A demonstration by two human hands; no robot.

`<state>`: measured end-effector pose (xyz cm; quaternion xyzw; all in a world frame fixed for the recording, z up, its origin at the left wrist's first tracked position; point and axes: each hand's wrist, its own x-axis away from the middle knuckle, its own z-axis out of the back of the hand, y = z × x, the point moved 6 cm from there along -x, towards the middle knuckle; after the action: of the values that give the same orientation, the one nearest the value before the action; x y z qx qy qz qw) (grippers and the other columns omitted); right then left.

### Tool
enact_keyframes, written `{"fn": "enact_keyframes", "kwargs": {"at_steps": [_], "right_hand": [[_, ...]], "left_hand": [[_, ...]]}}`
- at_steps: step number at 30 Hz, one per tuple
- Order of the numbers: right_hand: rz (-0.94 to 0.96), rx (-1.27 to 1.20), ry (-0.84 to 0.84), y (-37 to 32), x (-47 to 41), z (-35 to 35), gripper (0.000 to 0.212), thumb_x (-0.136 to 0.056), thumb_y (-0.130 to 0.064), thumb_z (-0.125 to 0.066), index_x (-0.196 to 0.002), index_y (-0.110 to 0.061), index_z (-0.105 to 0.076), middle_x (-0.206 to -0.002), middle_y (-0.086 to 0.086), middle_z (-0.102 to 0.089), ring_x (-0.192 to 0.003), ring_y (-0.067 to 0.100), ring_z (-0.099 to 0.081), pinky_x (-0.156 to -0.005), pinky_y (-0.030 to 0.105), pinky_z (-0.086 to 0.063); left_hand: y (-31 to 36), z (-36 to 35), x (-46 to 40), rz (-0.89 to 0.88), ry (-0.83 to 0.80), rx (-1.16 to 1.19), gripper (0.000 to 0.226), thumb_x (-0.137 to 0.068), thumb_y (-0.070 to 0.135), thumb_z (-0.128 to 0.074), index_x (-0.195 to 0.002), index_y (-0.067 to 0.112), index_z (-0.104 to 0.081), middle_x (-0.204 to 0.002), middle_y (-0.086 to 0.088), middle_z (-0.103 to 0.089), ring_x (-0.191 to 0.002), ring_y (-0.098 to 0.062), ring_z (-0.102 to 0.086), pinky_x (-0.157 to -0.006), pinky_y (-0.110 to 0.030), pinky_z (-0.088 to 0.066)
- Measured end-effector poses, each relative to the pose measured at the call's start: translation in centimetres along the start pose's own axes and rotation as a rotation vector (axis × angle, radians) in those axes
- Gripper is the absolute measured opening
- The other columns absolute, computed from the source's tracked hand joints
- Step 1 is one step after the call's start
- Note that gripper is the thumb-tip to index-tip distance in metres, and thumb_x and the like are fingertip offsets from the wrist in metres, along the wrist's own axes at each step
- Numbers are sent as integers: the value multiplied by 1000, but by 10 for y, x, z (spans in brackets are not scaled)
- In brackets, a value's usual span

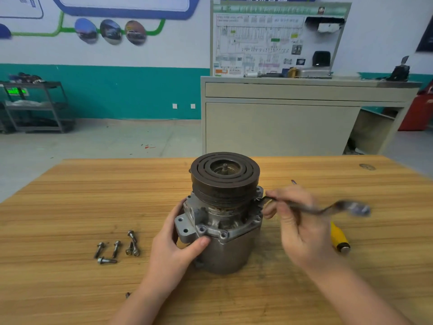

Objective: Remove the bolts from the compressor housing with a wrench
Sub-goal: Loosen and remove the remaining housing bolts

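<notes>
Compressor housing (222, 233) upright mid wooden table (70, 195), pulley on top. Your left hand (174, 245) grips housing's left flange, thumb on front rim. Your right hand (302, 221) curled round blurred wrench (328, 208), its head at housing's right edge. Loose bolts (117, 247) lie left of housing. Yellow-handled tool (339, 238) behind right hand.

Six loose bolts (117, 248); one compressor (222, 221); one wrench (316, 207); two hands.

Yellow-handled tool (339, 237) on wooden table (70, 198)
</notes>
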<state>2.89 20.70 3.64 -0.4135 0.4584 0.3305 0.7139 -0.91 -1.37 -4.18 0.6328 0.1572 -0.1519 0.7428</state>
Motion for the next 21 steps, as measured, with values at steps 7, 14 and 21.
{"fn": "enact_keyframes", "kwargs": {"at_steps": [7, 14, 21], "right_hand": [[-61, -176, 253, 0, 23, 0, 16, -103, -26, -34, -100, -23, -50, -93, 5, -60, -64, 17, -57, -62, 21, -48], [-1106, -795, 583, 95, 8, -8, 15, -99, -6, -32, -92, -13, -43, -49, 5, -55, -30, 13, -36, -35, 14, -28], [-1281, -837, 175, 103, -18, -16, 21, -102, -16, -41, -83, -11, -47, -60, 6, -66, -38, 10, -49, -36, 17, -39]], "left_hand": [[-2, 0, 0, 2, 16, 25, 79, -54, 55, -75, -125, 46, -41, -116, 39, -57, -109, 16, -53, -81, 2, -39], [-3, 1, -1, 3, 20, 7, 78, -53, 55, -75, -123, 48, -41, -114, 41, -57, -108, 17, -52, -79, 3, -38], [0, 2, -2, 2, -1, 2, 81, -52, 55, -76, -124, 48, -40, -114, 45, -54, -109, 20, -50, -79, 5, -37]]}}
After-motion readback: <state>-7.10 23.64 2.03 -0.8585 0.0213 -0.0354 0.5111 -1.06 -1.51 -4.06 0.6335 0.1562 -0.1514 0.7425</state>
